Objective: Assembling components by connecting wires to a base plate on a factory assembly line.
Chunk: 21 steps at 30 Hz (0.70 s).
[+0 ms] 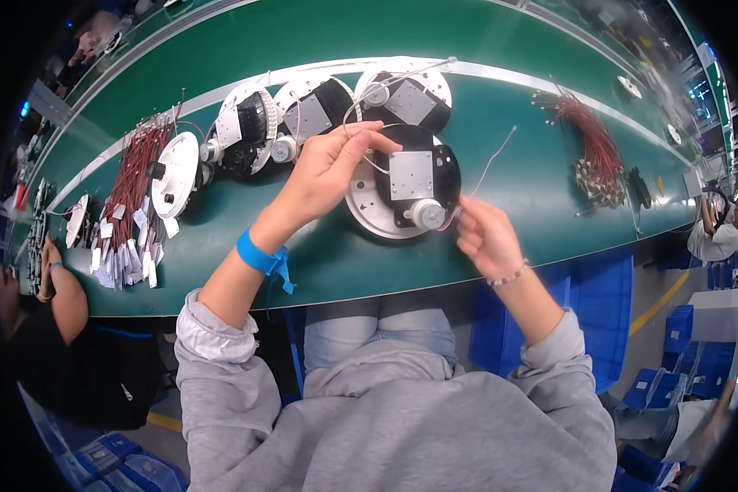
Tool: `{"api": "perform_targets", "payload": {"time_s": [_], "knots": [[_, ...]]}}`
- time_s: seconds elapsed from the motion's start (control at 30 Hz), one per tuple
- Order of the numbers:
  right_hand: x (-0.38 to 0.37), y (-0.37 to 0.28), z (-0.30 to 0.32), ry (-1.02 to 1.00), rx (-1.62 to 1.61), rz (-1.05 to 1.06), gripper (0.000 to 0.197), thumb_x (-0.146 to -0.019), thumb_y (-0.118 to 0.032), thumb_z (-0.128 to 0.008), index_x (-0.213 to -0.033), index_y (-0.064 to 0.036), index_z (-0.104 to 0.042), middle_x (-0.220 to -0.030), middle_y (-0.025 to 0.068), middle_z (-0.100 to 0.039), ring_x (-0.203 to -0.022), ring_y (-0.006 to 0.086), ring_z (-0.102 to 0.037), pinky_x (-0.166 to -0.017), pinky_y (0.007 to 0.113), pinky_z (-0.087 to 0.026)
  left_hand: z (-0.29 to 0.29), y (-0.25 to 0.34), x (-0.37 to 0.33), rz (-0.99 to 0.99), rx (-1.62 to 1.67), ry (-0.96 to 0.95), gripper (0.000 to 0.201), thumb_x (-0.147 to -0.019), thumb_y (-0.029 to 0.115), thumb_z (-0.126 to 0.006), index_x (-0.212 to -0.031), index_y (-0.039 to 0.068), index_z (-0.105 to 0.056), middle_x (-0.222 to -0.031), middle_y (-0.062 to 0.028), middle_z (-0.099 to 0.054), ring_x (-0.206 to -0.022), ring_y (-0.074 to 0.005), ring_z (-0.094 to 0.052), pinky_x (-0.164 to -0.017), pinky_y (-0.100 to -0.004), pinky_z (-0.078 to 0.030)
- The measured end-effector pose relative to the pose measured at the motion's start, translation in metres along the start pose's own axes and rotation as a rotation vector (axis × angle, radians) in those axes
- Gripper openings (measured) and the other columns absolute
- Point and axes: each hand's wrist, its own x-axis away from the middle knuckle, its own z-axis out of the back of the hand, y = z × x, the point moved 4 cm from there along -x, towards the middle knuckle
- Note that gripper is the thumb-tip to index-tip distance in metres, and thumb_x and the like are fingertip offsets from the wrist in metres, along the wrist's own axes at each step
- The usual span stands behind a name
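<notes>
A round white-and-black assembly [372, 215] with a square silver metal plate [411, 175] and a small round motor [427, 214] lies on the green table in front of me. My left hand [330, 167], wearing a blue wrist strap [261, 255], is over its left side. Thumb and forefinger are closed on a whitish cable [379, 166], which loops above the hand and runs to the upper right. Beside the motor, my right hand [489, 239] has its fingers closed on a thin pinkish wire [491, 159]. The wire's free end sticks up to the right.
Several similar assemblies [307, 119] stand in a row behind and to the left. Bundles of red-brown wires lie at left [139, 176] and right [594, 152]. Blue bins [586, 316] stand below the table's right front edge. Another person's arm [64, 287] is at far left.
</notes>
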Motion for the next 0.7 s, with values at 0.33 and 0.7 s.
{"api": "perform_targets", "payload": {"time_s": [0.33, 0.7], "knots": [[0.026, -0.076, -0.059, -0.114, 0.762, 0.945, 0.018, -0.081, -0.006, -0.050, -0.088, 0.0067, -0.060, -0.086, 0.0122, -0.058, -0.076, 0.0128, -0.054, -0.068, 0.022, -0.042, -0.012, 0.002, -0.015, 0.033, 0.051, -0.168, 0.029, -0.088, 0.016, -0.036, -0.088, -0.004, -0.057, -0.076, -0.0105, -0.063, -0.081, -0.0164, -0.059, -0.075, -0.0266, -0.044], [0.017, -0.080, -0.111, -0.367, 0.615, 1.155, 0.017, -0.079, -0.001, -0.052, -0.092, 0.0018, -0.061, -0.079, 0.0107, -0.061, -0.068, 0.0140, -0.057, -0.059, 0.024, -0.047, -0.039, 0.005, -0.016, 0.071, -0.123, -0.466, 0.029, -0.082, 0.014, -0.044, -0.106, -0.001, -0.048, -0.103, -0.0094, -0.050, -0.097, -0.0181, -0.047, -0.082, -0.0298, -0.039]]}}
